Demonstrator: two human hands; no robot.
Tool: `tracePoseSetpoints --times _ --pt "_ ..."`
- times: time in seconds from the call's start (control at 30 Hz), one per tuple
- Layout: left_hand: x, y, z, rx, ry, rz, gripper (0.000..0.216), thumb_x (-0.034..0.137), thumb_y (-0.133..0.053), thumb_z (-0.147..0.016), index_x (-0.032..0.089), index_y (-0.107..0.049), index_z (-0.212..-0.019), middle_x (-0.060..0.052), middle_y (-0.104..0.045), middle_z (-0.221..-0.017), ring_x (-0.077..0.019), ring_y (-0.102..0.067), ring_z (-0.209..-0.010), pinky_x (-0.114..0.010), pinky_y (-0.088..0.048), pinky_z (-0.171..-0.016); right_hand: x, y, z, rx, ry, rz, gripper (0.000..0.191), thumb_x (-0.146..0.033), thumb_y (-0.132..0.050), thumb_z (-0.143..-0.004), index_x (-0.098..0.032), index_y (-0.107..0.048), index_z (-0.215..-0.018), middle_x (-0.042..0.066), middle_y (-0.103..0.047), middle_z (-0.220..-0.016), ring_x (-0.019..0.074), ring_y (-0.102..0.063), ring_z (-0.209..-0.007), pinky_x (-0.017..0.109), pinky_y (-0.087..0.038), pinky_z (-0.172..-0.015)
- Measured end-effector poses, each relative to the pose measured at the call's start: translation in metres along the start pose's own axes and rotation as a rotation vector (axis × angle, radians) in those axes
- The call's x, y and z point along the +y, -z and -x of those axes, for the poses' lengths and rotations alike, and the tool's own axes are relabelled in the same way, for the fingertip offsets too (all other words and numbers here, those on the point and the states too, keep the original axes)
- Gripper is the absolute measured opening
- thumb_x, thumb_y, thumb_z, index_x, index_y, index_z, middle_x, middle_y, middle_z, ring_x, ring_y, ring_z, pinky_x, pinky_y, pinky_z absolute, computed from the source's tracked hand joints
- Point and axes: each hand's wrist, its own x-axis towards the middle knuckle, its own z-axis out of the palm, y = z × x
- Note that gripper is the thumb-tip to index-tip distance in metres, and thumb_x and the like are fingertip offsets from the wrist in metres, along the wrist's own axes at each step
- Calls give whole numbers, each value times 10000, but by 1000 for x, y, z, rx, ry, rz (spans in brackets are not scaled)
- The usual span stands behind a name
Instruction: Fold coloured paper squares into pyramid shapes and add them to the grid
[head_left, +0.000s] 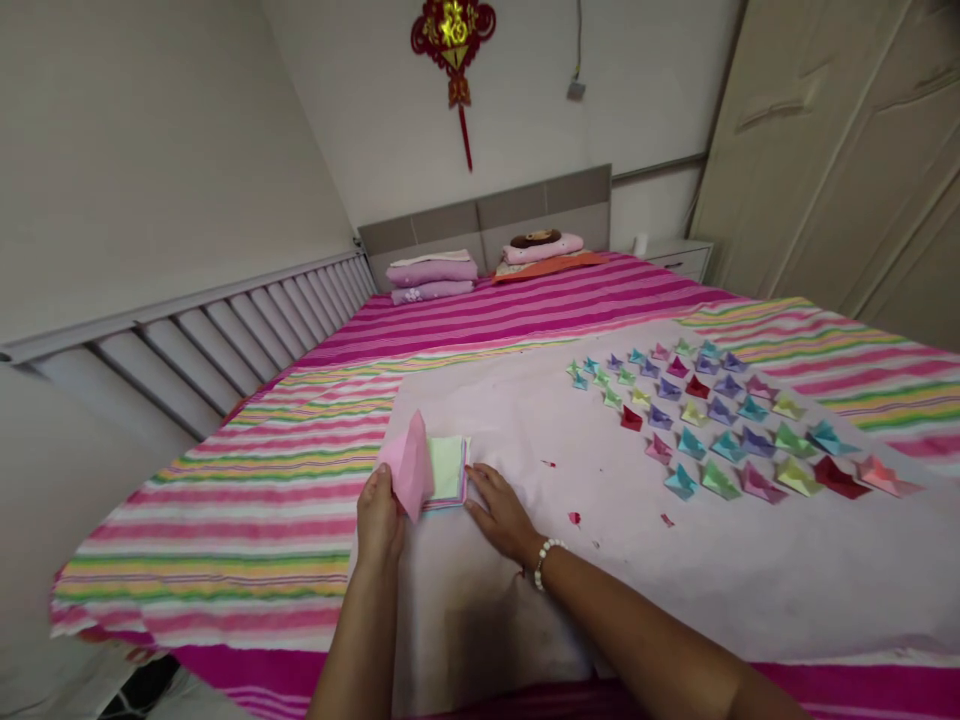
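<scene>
My left hand (380,510) pinches a pink sheet of paper (411,468), which stands tilted and slightly curled, partly over a stack of coloured paper squares (448,470). A pale green square lies on top of that stack, with other colours showing along its edges. At the stack's right edge rests my right hand (496,508), fingers stretched out and touching the paper; a white bead bracelet (547,563) circles the wrist. Rows of small folded paper boats (721,410) in many colours stand to the right on the pale sheet (517,420).
Small red paper scraps (574,519) lie right of my hands. The sheet is spread over a striped bedcover (277,500). A slatted railing (247,330) runs along the left, folded bedding (433,275) sits by the headboard (525,207), and a wardrobe (832,150) stands at right.
</scene>
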Motion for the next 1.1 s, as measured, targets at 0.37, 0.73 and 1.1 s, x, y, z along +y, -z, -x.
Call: tracePoseSetpoints --times 0.37,0.73,1.1 --pt "30 -35 66 -179 378 315 215 121 -469 -923 117 -683 -905 -68 -755 -845 -125 -707 -739 -248 -572 -790 -57 75 2 40 -405 -668 468 -526 -640 -781 -169 -662 -1085 -21 -569 -624 94 -440 -445 235 -366 -443" --pt "33 -49 103 -579 400 296 514 316 -762 -722 131 -622 -1181 -135 -725 -1086 -287 -661 -1057 -382 -527 -934 -90 124 26 151 -474 -753 337 -431 -785 -654 -157 -599 -592 -74 -424 -488 41 -238 -408 216 -157 -398" --pt "21 -66 119 -373 405 306 502 131 -709 -740 158 -585 -1225 -102 -722 -1103 -252 -673 -1039 -351 -555 -897 -102 118 37 263 -322 -778 525 -216 -870 -555 -245 -695 -1049 6 -708 -884 178 -625 -773 283 -506 -675"
